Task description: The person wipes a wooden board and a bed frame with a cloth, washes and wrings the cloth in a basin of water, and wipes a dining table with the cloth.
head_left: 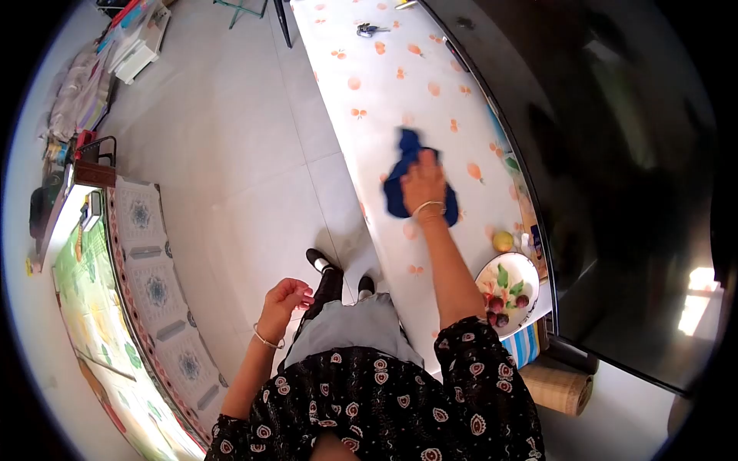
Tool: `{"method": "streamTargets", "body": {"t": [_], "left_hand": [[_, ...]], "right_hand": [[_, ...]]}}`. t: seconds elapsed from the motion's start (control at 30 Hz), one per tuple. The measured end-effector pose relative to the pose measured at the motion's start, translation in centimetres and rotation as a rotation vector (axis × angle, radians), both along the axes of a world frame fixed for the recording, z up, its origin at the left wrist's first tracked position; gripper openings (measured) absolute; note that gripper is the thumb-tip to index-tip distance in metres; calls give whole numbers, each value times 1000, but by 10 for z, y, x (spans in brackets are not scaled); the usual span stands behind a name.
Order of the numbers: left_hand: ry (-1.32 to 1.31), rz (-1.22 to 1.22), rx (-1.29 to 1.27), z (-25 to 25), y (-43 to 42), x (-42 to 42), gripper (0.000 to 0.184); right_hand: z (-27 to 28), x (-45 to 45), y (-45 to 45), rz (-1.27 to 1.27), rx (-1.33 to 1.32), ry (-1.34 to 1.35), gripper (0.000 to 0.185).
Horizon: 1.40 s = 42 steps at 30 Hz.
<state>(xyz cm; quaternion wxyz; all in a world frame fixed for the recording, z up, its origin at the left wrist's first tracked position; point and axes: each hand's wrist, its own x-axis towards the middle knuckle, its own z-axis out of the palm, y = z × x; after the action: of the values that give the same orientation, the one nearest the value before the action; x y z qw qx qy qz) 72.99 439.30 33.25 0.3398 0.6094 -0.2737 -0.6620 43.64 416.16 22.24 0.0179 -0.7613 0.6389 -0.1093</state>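
Note:
A dark blue cloth [397, 190] lies bunched on the white tablecloth [384, 146] with its orange fruit print. Pressed down on the cloth is my right hand [424, 183], slightly blurred, with a bracelet at the wrist. My left hand [286, 296] hangs in the air left of the table, over the floor, its fingers curled together; whether anything is between them is too small to tell.
Near the table's right edge sit a white plate [519, 265] with dark round fruit and leaves, and a yellow-green fruit [503, 241]. Keys [371, 31] lie at the far end. A large black screen [623, 154] borders the table's right side.

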Motion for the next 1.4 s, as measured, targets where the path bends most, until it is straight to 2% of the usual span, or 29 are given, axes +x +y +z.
{"method": "streamTargets", "body": {"t": [0.1,0.17,0.23,0.37,0.5,0.57,0.7,0.77,0.83,0.9,0.97,1.1,1.23,1.4], "left_hand": [[-7,6,-23,-11,-21,27,15],[6,25,-24,-17,-32,48,15],[-9,63,0,-23,-42,70,15],[-32,124,76,-26,-59,120,15],[-90,109,46,-28,-92,152,14],[-86,104,19,-21,-115,152,14],[-12,80,33,-23,-153,146,13],[13,47,51,-26,-168,143,13],[1,28,80,-27,-183,145,13],[-21,24,81,-30,-202,147,13],[-39,51,55,-30,-224,150,14],[-57,83,67,-30,-271,156,13],[-83,-32,16,-18,-330,143,13],[-98,-56,-46,-12,-378,128,11]], "right_hand": [[1,-60,-29,-369,32,161,48],[6,-82,-35,-547,9,52,54],[2,-83,-52,-706,64,98,55],[0,-40,-112,-798,86,77,62],[6,27,-172,-469,3,73,65],[14,67,-184,-268,44,45,62],[20,125,-145,135,31,-49,55],[26,117,-127,208,108,-107,53],[32,101,-141,131,101,12,54],[12,80,-173,-48,-5,55,54],[17,70,-207,-157,-68,-5,54],[23,120,-237,-57,75,131,54],[28,181,-284,160,123,-173,56],[29,192,-368,-38,93,-96,52]]}}
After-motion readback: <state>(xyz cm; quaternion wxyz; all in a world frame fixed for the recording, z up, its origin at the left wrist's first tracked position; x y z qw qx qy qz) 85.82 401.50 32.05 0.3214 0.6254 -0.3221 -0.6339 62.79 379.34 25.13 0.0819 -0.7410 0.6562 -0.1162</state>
